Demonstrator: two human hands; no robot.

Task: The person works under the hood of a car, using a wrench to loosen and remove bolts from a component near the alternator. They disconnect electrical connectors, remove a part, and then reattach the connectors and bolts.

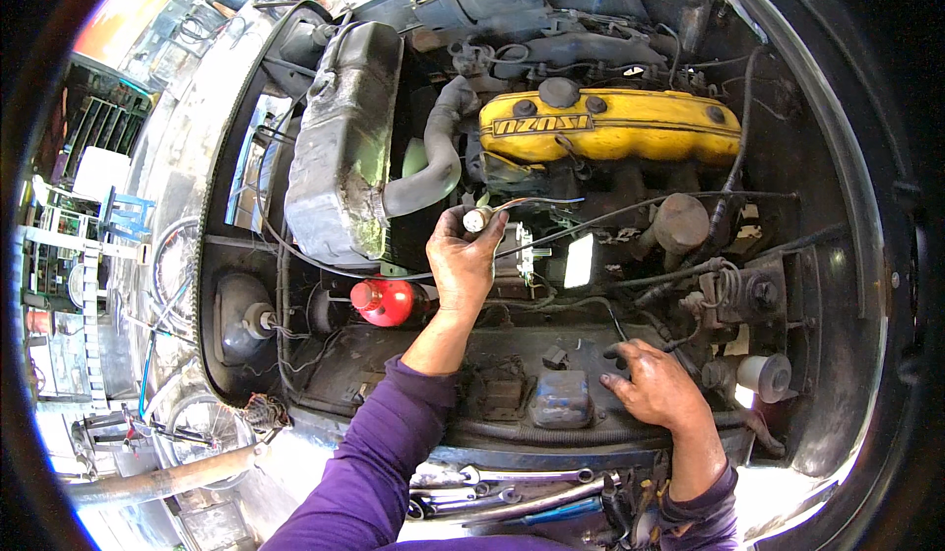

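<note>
My left hand (463, 256) pinches a small silvery cylindrical part (478, 218), with thin wires trailing right from it, in front of the curved hose (423, 182). Behind it sit the yellow valve cover (610, 123) and, to the left, a grimy grey tank (330, 167). My right hand (650, 384) is lower right, fingers apart and loosely bent beside a thin black cable (615, 320); whether its fingertips touch the cable is unclear. A dark bluish box (561, 398) lies just left of that hand.
A red bottle (384, 301) stands left of my left forearm, near a lamp housing (246, 315). Wrenches and other tools (532, 492) lie along the near edge. A cylindrical canister (679, 224) and black cables cross the engine bay. Bicycles (197, 433) stand outside at left.
</note>
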